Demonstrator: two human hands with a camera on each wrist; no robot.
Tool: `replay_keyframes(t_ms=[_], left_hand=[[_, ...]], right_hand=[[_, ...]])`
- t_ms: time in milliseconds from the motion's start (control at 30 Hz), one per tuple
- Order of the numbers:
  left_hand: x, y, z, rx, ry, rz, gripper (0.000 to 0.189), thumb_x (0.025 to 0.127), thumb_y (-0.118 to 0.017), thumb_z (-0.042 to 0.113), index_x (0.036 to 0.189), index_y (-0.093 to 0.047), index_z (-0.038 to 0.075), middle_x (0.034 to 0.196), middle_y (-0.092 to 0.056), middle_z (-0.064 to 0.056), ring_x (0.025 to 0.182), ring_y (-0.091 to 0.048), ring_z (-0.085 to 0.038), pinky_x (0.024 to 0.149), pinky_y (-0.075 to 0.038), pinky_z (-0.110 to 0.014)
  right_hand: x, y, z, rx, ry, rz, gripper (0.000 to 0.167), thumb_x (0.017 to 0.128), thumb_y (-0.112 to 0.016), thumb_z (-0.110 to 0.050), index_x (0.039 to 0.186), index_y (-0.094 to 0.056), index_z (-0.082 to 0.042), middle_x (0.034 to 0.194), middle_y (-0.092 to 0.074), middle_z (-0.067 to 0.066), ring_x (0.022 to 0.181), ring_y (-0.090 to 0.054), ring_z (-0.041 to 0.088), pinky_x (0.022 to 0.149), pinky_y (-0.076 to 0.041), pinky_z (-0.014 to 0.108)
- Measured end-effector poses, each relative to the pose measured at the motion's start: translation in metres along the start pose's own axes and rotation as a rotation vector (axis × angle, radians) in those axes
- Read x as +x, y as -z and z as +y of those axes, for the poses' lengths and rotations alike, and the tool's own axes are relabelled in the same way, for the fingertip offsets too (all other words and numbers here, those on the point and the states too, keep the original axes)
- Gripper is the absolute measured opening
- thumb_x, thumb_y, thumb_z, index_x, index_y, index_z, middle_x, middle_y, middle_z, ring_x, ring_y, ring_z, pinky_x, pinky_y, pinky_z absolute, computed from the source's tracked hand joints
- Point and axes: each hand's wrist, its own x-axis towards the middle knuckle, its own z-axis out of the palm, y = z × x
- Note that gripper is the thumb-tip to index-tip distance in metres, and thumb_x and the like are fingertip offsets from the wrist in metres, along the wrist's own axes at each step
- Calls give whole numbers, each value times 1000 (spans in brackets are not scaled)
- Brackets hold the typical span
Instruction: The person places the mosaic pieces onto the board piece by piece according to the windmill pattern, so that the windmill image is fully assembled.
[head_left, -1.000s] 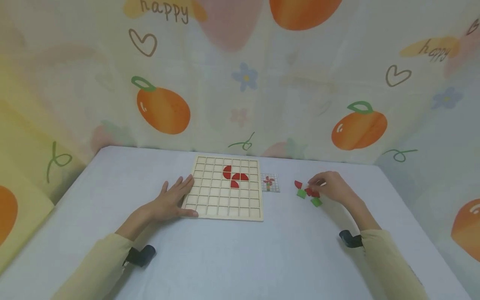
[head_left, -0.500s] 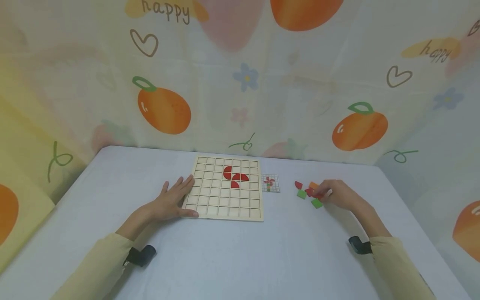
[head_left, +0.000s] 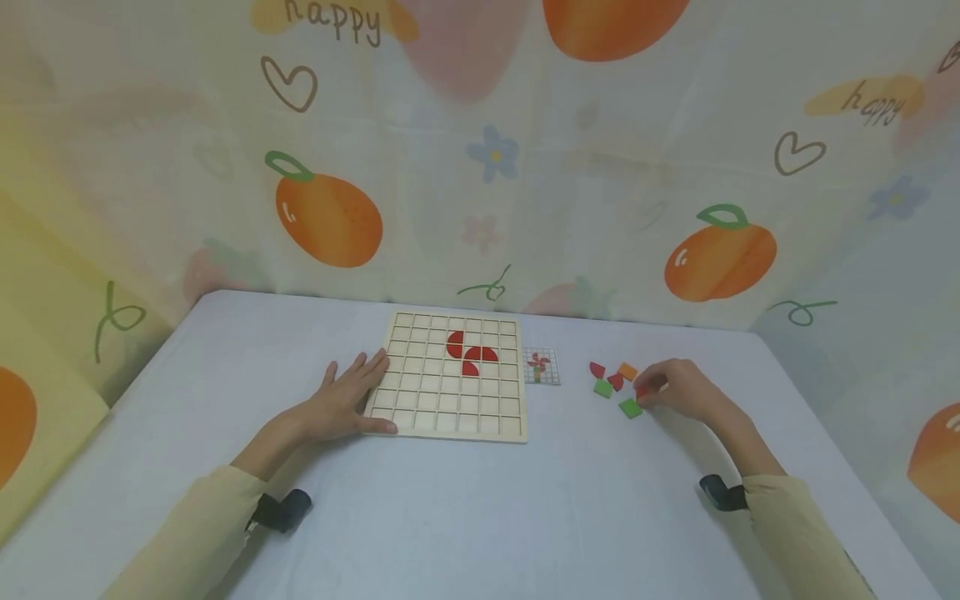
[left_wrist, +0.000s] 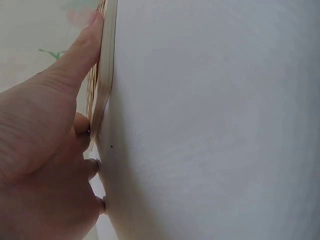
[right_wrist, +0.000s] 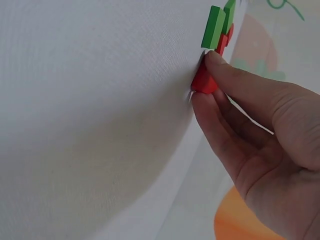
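Note:
A pale wooden board (head_left: pixel 442 392) with a square grid lies mid-table; several red quarter-circle pieces (head_left: pixel 486 354) sit in its cells. My left hand (head_left: pixel 337 404) rests at the board's left side, fingers spread, thumb along the near-left corner; the left wrist view shows the thumb (left_wrist: pixel 82 50) lying over the board's edge. To the right, my right hand (head_left: pixel 678 387) pinches a red block (right_wrist: pixel 204 79) between thumb and fingertips, low over the tabletop. Close to it lie two green squares (head_left: pixel 631 408), an orange square (head_left: pixel 627 372) and two loose red quarter-circles (head_left: pixel 597 369).
A small card (head_left: pixel 542 367) printed with a red, green and orange pattern on a grid lies against the board's right edge. The white-covered table (head_left: pixel 480 517) ends at a fruit-printed cloth (head_left: pixel 495 208) hanging behind. Dark devices (head_left: pixel 285 510) are strapped to both wrists.
My right hand has shifted right and slightly nearer, drawing a red block away from the pile. The orange square has come into sight. My left hand and the board stay put.

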Motion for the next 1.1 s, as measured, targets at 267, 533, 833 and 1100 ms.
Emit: replay_keyframes(t_ms=[267,533,833,1100], left_hand=[[2,-1,-2,18,-4,4,112,78,-75,56,155,-17,-2,163,-9,-17,148,0,-44,111,10,-66],[2,-1,-2,26,-8,3,112,78,-75,56,154,-17,-3,163,-9,-18,148,-1,-44,111,10,-67],[0,0,-1,15,-15,1,111,79,-75,54,154,-16,-3,163,-9,-18,148,0,-44,111,11,-66],[1,-1,-3,16,-12,0,112,79,-75,55,154,-16,-3,163,-9,-18,148,1,-44,111,11,-66]], right_hand=[[2,4,-2,17,51,37,15,85,-75,-5,99,-74,-3,87,-71,4,82,-60,21,75,-54,33],[8,6,-15,41,64,88,19,86,-74,-7,103,-73,1,90,-72,6,84,-64,23,75,-55,34],[19,-3,-35,77,94,129,22,89,-70,-5,110,-71,3,99,-72,15,92,-66,31,74,-58,35],[31,-14,-48,82,119,147,13,88,-72,-8,100,-76,-3,95,-73,9,79,-68,25,70,-55,33]])
